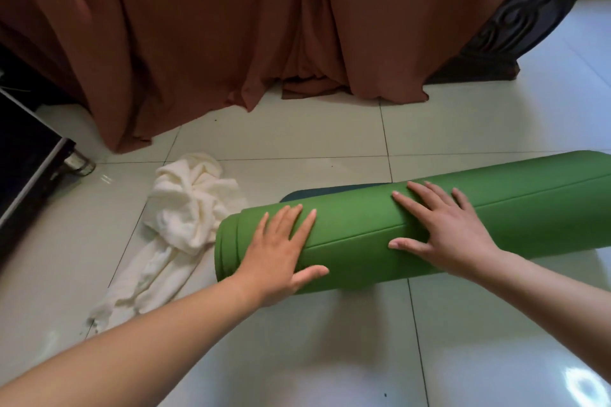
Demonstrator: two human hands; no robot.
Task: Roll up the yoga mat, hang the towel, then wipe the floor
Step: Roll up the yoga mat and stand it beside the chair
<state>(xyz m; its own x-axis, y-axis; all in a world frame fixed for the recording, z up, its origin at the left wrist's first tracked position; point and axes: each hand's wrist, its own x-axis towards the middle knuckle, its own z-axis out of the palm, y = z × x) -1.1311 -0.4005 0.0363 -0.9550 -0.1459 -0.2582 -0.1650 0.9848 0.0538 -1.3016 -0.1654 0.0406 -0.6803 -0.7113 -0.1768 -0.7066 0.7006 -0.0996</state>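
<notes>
A green yoga mat (pixel 360 235) lies as a thick roll on the pale tiled floor (pixel 297 340), running from centre to the right edge. A short dark strip of unrolled mat (pixel 317 192) shows just behind the roll. My left hand (pixel 281 251) presses flat on the roll's left end, fingers straight and spread. My right hand (pixel 446 228) lies flat on top of the roll further right, fingers spread too. A crumpled white towel (pixel 185 218) lies on the floor just left of the roll's end, trailing towards me.
A brown cloth (pixel 198 43) drapes down to the floor across the back. A dark carved piece of furniture (pixel 529 16) stands at the back right. A black cabinet on a metal foot (pixel 29 155) sits at the left edge.
</notes>
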